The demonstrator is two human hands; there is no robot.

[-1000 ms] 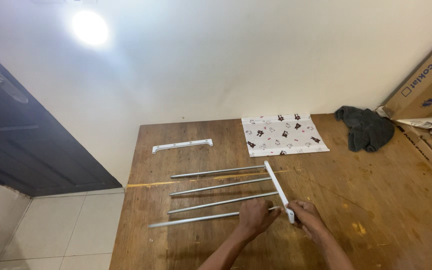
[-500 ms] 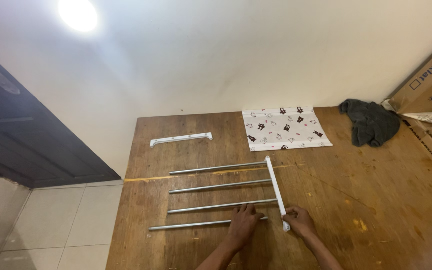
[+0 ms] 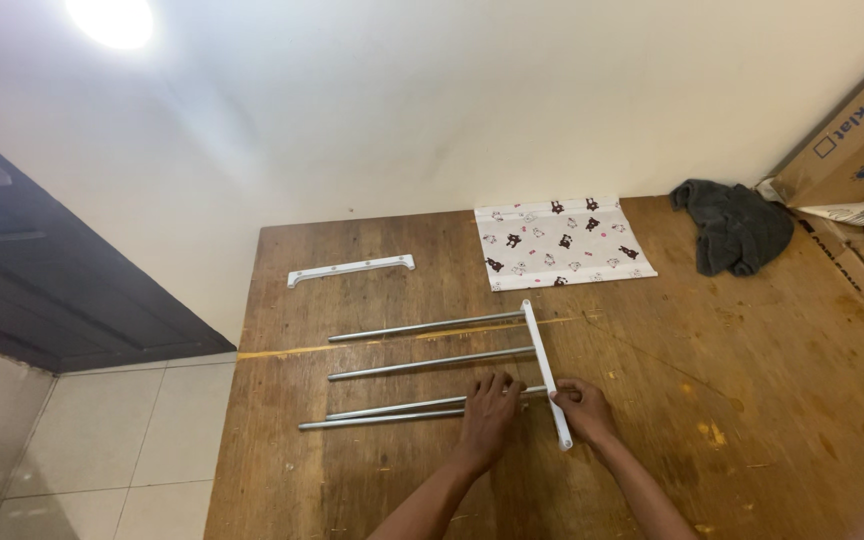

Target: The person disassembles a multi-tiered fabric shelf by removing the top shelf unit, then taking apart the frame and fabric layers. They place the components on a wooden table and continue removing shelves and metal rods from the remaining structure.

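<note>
Near the worktop's (image 3: 372,500) front edge, the left hand (image 3: 488,415) presses loosely spread fingers on two lower metal rods (image 3: 392,412); the right hand (image 3: 584,410) curls around the white crossbar (image 3: 544,365). Bare wood lies open rightward.

Light source: one bright ceiling lamp (image 3: 110,18), upper left, blown out.
Glare: white halo on wall (image 3: 472,110).
Shadows: soft, faint.
Focus: sharp centre; edges bowed by wide-angle lens.

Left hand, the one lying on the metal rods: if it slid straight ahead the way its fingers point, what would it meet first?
Probably the next metal rod up from the left hand; depth is hard to judge.
</note>
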